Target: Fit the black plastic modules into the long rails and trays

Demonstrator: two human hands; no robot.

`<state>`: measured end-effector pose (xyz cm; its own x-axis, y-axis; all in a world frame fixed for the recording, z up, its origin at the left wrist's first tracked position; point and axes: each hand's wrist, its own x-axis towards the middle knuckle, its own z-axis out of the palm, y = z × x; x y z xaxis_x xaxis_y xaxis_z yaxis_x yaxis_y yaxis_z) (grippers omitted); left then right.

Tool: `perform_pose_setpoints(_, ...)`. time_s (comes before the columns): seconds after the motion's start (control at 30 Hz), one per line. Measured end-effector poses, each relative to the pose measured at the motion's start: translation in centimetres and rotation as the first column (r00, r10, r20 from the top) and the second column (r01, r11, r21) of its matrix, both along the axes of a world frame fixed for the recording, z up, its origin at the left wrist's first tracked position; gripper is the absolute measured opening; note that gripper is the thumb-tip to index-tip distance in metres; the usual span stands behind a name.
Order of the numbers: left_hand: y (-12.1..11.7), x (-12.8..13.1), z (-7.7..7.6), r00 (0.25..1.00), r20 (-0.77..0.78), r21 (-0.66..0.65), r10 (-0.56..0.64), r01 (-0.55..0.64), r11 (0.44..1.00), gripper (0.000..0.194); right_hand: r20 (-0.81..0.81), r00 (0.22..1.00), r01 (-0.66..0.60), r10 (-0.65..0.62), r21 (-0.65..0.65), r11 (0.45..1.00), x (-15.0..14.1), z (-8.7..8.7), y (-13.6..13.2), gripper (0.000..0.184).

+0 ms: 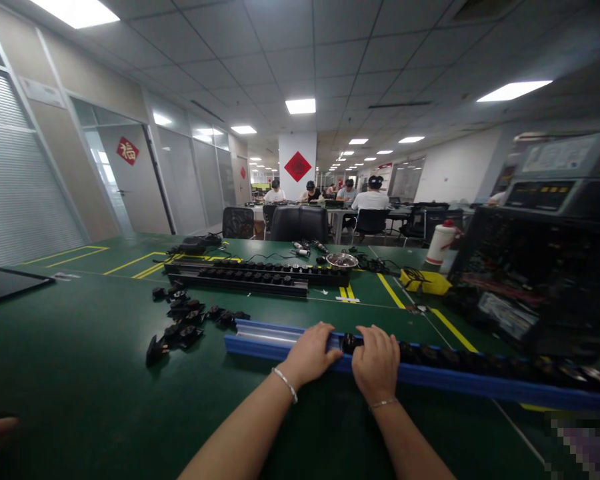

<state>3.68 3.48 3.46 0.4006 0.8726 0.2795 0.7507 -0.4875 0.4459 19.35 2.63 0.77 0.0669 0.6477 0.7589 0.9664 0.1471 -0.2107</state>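
A long blue rail (260, 341) lies across the green table in front of me, with a row of small black parts (430, 353) seated in its right half. My left hand (310, 353) rests on the rail's near edge, fingers curled over it. My right hand (377, 363) lies beside it, fingers bent over the rail and touching a black part (349, 343) at the end of the row. A loose heap of black parts (183, 320) sits to the left of the rail.
Farther back lie black rails filled with parts (253, 275), a metal bowl (342, 260), cables and a yellow box (425, 282). An open machine case (535, 267) stands at the right. A dark tablet (7, 283) lies far left. Several people sit at distant desks.
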Motion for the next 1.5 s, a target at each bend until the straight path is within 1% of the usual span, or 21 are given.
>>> perform_pose_setpoints(0.07,0.1,1.9,-0.2,1.0,-0.009,-0.006,0.0,0.0,1.0,0.049,-0.005,1.0,0.002,-0.002,0.013,1.0,0.5,-0.2,0.2,0.03)
perform_pose_setpoints(0.17,0.5,3.4,-0.2,0.999,-0.02,0.004,0.037,-0.037,0.999,0.042,-0.016,1.0,-0.015,0.015,0.005,1.0,0.8,-0.5,0.5,0.026)
perform_pose_setpoints(0.27,1.1,3.7,0.1,0.998,-0.044,-0.011,0.055,-0.055,0.998,0.036,-0.037,0.999,-0.027,0.027,-0.009,1.0,0.8,-0.6,0.6,0.023)
perform_pose_setpoints(0.43,1.9,3.4,0.6,0.995,-0.089,-0.047,0.052,-0.056,0.997,0.032,-0.084,0.995,-0.047,0.045,-0.023,0.999,0.7,-0.4,0.5,0.021)
perform_pose_setpoints(0.63,2.1,2.6,0.8,0.996,-0.092,-0.055,0.008,-0.014,0.998,0.033,-0.106,0.993,-0.053,0.05,-0.022,0.998,0.7,-0.3,0.4,0.022)
perform_pose_setpoints(0.87,2.1,1.2,1.2,0.994,-0.11,-0.087,-0.017,0.007,0.996,0.033,-0.081,0.996,-0.038,0.036,-0.019,0.999,0.7,-0.6,0.6,0.024)
perform_pose_setpoints(1.17,1.9,-0.6,1.3,0.992,-0.121,-0.091,0.019,-0.03,0.995,0.035,-0.058,0.998,-0.027,0.027,-0.011,1.0,0.7,-0.7,0.6,0.025)
perform_pose_setpoints(1.5,1.8,-4.1,1.7,0.988,-0.145,-0.109,0.055,-0.071,0.992,0.033,-0.052,0.998,-0.025,0.025,-0.004,1.0,0.7,-0.8,0.6,0.025)
